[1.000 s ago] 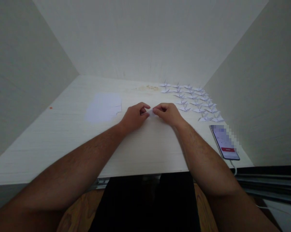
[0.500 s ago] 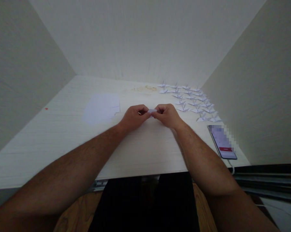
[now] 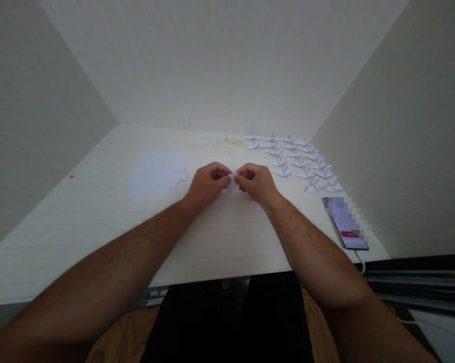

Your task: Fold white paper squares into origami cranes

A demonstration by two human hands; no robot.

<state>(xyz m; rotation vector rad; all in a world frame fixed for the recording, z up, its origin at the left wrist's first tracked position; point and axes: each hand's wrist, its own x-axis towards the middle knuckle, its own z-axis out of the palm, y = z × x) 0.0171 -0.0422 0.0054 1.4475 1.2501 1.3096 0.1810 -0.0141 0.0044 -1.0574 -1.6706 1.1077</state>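
Note:
A small folded piece of white paper [image 3: 232, 184] is held between my two hands, above the middle of the table. My left hand [image 3: 211, 181] pinches its left side between thumb and fingers. On the other side, the thumb and fingers of my right hand [image 3: 256, 182] are closed on its right edge. One pointed end of the paper hangs down between the hands. The fingers cover part of it, so its full folded shape is hidden.
Several white paper cranes [image 3: 283, 173] stand in rows at the back right. A phone [image 3: 344, 222] with a cable [image 3: 359, 261] lies near the right edge. Sheets of white paper [image 3: 157, 174] lie to the left on the pale table [image 3: 220, 242]. Walls enclose three sides.
The folded paper has been turned between my fingers, from lying flat and sideways to pointing downward. Both hands stay close together over the same spot. The view has shifted slightly.

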